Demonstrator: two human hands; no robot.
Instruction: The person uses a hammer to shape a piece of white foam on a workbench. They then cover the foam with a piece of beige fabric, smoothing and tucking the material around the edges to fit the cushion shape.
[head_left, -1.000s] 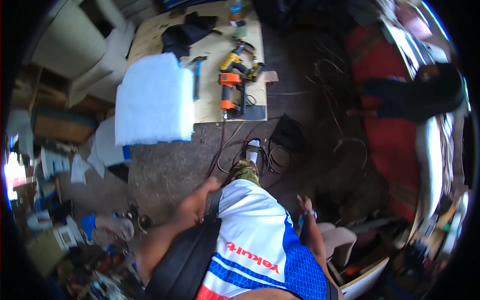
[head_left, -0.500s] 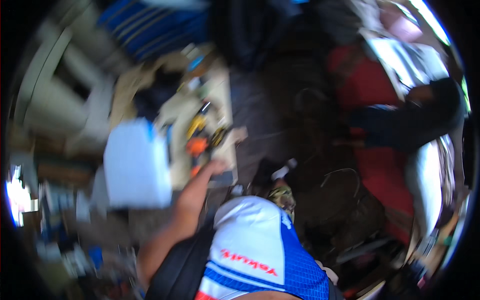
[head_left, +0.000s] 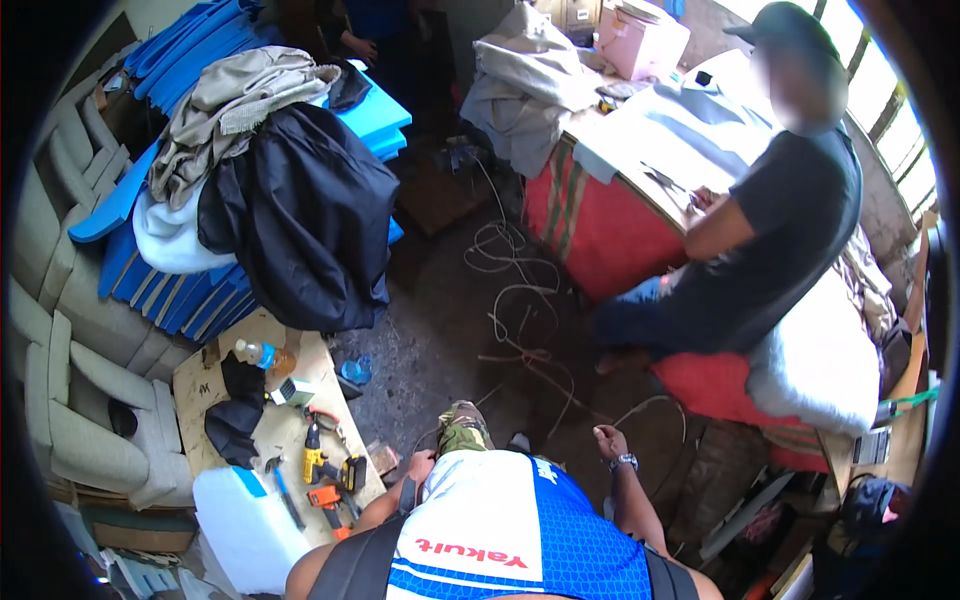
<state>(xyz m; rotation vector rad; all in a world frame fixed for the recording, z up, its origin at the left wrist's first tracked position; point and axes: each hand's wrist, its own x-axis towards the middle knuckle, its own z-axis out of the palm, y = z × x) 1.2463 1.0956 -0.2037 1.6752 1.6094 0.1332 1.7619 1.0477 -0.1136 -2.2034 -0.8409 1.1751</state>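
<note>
Clock read over the head view, 12 at its top edge. Table (head_left: 285, 432) at 8.

On it, between 7 and 8: yellow drill (head_left: 318, 466), orange-and-black air tool (head_left: 325, 497), hammer (head_left: 290, 500), the white padding (head_left: 240, 530) beside them. All set down; neither of the person's hands touches them.

Left hand (head_left: 420, 465) toward 7, low beside the camouflage trousers (head_left: 462, 428), apart from the tools. Right hand (head_left: 608, 440) between 4 and 5, watch at the wrist, near a loop of pale cable (head_left: 663, 397) on the floor. Nothing seen in either, though both are too small in view to tell whether fingers are open or closed.

Progress, judged from layout: a pause at the table. Padding lies loose, seemingly fixed to nothing; no joined piece shows there. Fastening, if any is due, looks undone. Blue foam (head_left: 190, 50) at 10 is stacked, fabric (head_left: 305, 215) heaped over part of it.

At 2 to 3, a co-worker (head_left: 800, 220) stands by pale cloth (head_left: 690, 135) spread flat; that part appears under way, finish not visible.
</note>
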